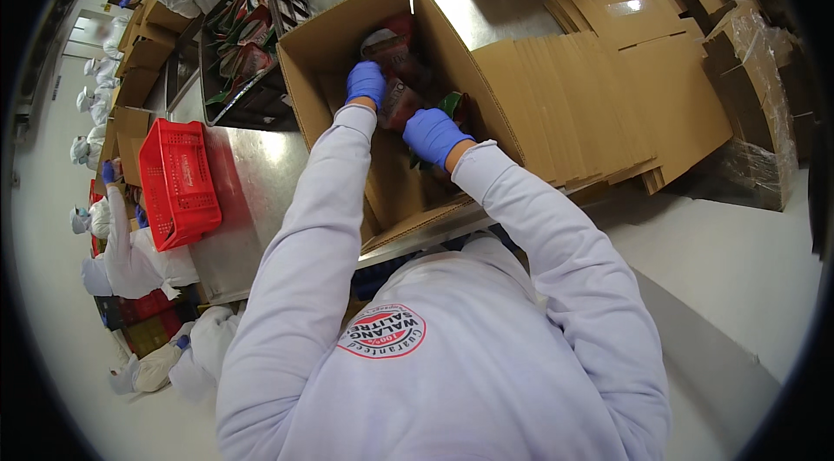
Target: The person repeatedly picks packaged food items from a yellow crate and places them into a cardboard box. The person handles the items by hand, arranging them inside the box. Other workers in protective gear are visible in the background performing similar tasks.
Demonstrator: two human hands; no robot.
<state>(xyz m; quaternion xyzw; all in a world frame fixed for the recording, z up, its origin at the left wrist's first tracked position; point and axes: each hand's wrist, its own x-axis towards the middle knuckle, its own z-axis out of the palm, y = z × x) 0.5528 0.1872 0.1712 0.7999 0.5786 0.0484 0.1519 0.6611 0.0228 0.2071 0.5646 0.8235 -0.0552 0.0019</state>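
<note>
- Both hands are down inside the open cardboard box (pixel 382 70), blue gloves on. The left hand (pixel 366 83) has its fingers curled over the top of a red pouch (pixel 398 100), looks like a real grip on it.
- The right hand (pixel 433 135) sits just right of that same pouch, fingers bent and pressed against the packets; can't tell if it's actually closed on one or just resting there.
- More red and green packets (pixel 391 44) are stacked deeper in the box, beyond the hands, toward the far wall.
- Room is tight: the box walls stand close on both sides of the hands, and the near flap (pixel 417 222) folds down toward the person, hanging at the edge of the steel surface (pixel 252 174).
- Right of the box, a pile of flattened cardboard sheets (pixel 608 96) butts right up against its wall, so no free space that side.
- Left of the box, a dark crate of packets (pixel 248 53) sits just beside it; farther left a red plastic crate (pixel 178 183) stands at the surface's edge, with bare steel between it and the box.
- Other white-suited workers (pixel 130 252) are well apart from the box, past the red crate.
</note>
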